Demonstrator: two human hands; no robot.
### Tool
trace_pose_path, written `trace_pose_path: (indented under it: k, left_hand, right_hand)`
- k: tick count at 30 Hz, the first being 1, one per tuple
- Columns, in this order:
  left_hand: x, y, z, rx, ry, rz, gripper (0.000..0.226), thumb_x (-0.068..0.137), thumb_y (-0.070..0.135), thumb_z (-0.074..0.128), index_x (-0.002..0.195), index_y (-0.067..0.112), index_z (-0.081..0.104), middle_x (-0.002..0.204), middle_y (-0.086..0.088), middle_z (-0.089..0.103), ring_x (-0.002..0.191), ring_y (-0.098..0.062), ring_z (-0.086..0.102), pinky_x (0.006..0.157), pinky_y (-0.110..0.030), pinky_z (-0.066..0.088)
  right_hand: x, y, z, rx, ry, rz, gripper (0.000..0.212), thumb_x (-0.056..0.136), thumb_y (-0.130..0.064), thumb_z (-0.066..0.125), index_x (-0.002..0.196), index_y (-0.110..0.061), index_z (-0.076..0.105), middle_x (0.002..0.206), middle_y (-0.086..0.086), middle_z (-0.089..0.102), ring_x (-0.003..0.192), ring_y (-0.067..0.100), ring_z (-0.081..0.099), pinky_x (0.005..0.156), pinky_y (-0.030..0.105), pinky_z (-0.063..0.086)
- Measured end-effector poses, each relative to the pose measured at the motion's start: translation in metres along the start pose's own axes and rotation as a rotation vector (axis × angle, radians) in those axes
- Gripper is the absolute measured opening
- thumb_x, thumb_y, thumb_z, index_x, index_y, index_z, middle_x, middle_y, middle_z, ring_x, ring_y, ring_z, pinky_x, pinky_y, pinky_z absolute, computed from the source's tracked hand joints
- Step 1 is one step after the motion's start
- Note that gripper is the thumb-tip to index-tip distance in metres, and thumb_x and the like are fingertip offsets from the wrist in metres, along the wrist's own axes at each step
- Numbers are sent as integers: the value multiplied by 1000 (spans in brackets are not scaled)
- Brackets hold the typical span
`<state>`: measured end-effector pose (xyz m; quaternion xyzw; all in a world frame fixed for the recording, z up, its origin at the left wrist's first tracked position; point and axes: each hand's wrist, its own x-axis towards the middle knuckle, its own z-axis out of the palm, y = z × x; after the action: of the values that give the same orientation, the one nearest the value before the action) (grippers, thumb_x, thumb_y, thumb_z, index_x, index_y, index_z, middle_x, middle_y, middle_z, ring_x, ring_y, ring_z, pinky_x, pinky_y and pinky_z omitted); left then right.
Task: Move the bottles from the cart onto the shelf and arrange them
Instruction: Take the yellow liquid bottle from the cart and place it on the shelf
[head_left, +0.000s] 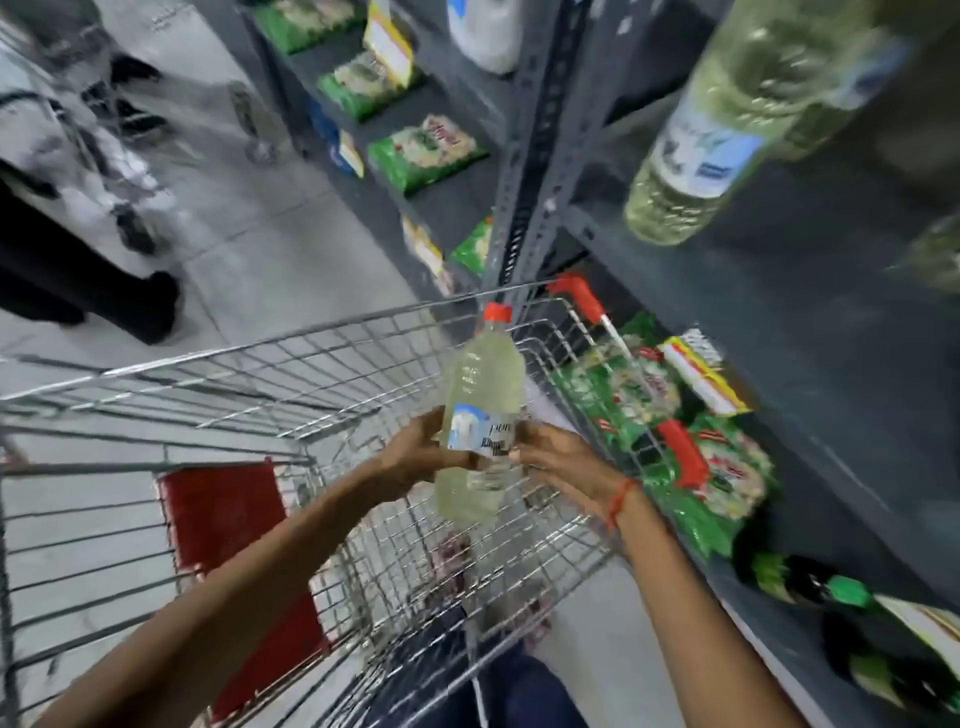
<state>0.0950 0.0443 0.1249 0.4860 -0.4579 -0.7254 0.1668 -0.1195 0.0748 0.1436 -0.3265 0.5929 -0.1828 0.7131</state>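
Note:
A clear plastic bottle (480, 410) with pale yellowish liquid, an orange-red cap and a blue-white label is held upright above the wire cart (270, 374). My left hand (415, 452) grips its left side at the label. My right hand (563, 465), with a red thread at the wrist, holds its right side. A similar large bottle (727, 124) stands on the grey metal shelf (810, 332) at the upper right, with part of another at the right edge. The view is motion-blurred.
Green snack packets (727, 467) fill the lower shelf beside the cart, and more lie on shelves further back. Dark green-capped bottles (852, 618) stand at the lower right. A person's dark legs (104, 296) and another cart are on the tiled aisle at the left.

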Motion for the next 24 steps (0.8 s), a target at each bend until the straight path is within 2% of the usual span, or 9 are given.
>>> trace_pose_path:
  k: [4, 7, 8, 10, 11, 14, 17, 20, 24]
  left_hand:
    - [-7, 81, 47, -54, -149, 112, 63, 57, 8, 81, 114, 19, 59, 106, -3, 73, 100, -21, 69, 82, -43, 59]
    - [-5, 134, 82, 35, -245, 194, 58, 64, 2, 77, 118, 12, 59, 107, -4, 74, 99, -22, 69, 77, -35, 60]
    - [-3, 149, 94, 63, -256, 223, 52, 68, -4, 74, 116, 12, 60, 103, -2, 75, 96, -20, 70, 73, -31, 59]
    - [2, 174, 116, 112, -272, 270, 48, 68, -4, 75, 109, 17, 62, 99, 0, 76, 94, -20, 71, 73, -31, 59]
    - [6, 186, 127, 141, -292, 310, 52, 63, 3, 82, 109, 19, 63, 102, -1, 76, 97, -22, 70, 77, -35, 59]
    - [21, 220, 161, 315, -308, 421, 60, 55, 3, 88, 106, 21, 62, 97, 11, 75, 96, -12, 68, 79, -24, 57]
    - [41, 247, 193, 436, -323, 512, 58, 56, -4, 84, 99, 25, 60, 90, 18, 73, 85, 6, 65, 77, -12, 53]
    - [69, 261, 218, 500, -333, 591, 62, 57, -8, 84, 107, 15, 56, 99, 6, 67, 81, 16, 62, 78, -8, 51]
    - [95, 271, 235, 608, -369, 596, 80, 58, 4, 83, 129, 5, 47, 125, -5, 58, 112, -10, 57, 95, -22, 47]
  right_hand:
    - [-68, -30, -44, 11, 127, -249, 54, 82, 2, 64, 130, -8, 42, 132, 17, 56, 115, 23, 56, 98, 36, 50]
    - [-107, -47, -73, 69, 209, -407, 55, 76, -2, 71, 123, -9, 43, 130, 34, 51, 109, 24, 54, 100, 43, 46]
    - [-120, -52, -82, 96, 224, -446, 53, 74, -2, 72, 119, -14, 45, 129, 37, 49, 107, 23, 54, 98, 40, 49]
    - [-142, -61, -99, 95, 257, -503, 52, 72, 1, 72, 113, -23, 48, 121, 26, 56, 104, 18, 55, 89, 24, 54]
    - [-153, -64, -109, 71, 285, -517, 54, 73, 3, 71, 112, -27, 50, 119, 15, 59, 106, 17, 55, 90, 23, 52]
    - [-180, -69, -137, -28, 416, -585, 53, 68, -3, 76, 108, -32, 58, 112, -2, 65, 108, 18, 58, 97, 36, 47]
    - [-194, -65, -160, -46, 622, -646, 57, 67, -7, 80, 116, -24, 57, 113, 3, 65, 106, 21, 60, 98, 38, 48]
    - [-191, -59, -179, 29, 789, -667, 65, 67, -2, 79, 125, -12, 49, 118, 10, 63, 109, 26, 61, 92, 30, 52]
    - [-182, -54, -192, 74, 928, -684, 71, 72, 0, 75, 133, -9, 42, 124, 9, 58, 112, 25, 58, 77, 8, 53]
